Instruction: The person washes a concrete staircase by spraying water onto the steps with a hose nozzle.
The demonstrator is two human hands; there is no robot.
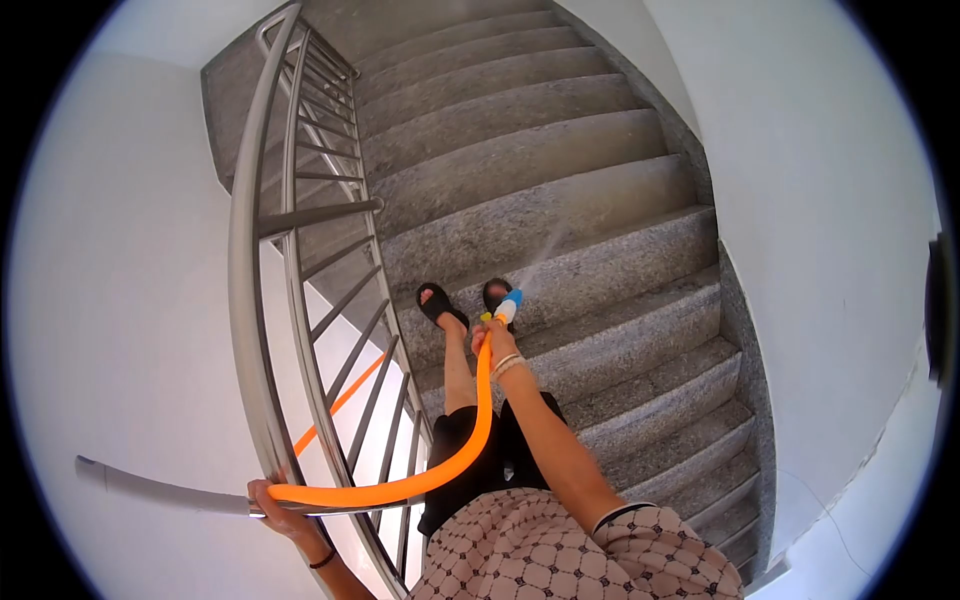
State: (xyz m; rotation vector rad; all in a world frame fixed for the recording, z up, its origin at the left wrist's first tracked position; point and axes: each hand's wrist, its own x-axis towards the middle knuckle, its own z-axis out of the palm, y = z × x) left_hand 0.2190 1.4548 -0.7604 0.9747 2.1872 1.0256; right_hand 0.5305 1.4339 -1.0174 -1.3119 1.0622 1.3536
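Observation:
My right hand [495, 345] is closed around the end of an orange hose [465, 457], just behind its blue-and-white spray nozzle [511, 305]. A thin jet of water [545, 257] leaves the nozzle towards the grey stone steps [530, 215]. Down at the lower left, my left hand [285, 515] is wrapped round the hose beside the metal handrail [245, 260]; whether it also grips the rail, I cannot tell. Between both hands the hose bends in a wide curve across my lap. Another stretch of hose shows behind the balusters.
Metal balusters [345, 290] line the stairs' left side. My feet in black sandals [440, 303] stand on a step. A white wall [820, 200] bounds the right, with a dark object [938, 310] on it. Further steps [680, 410] lie at lower right.

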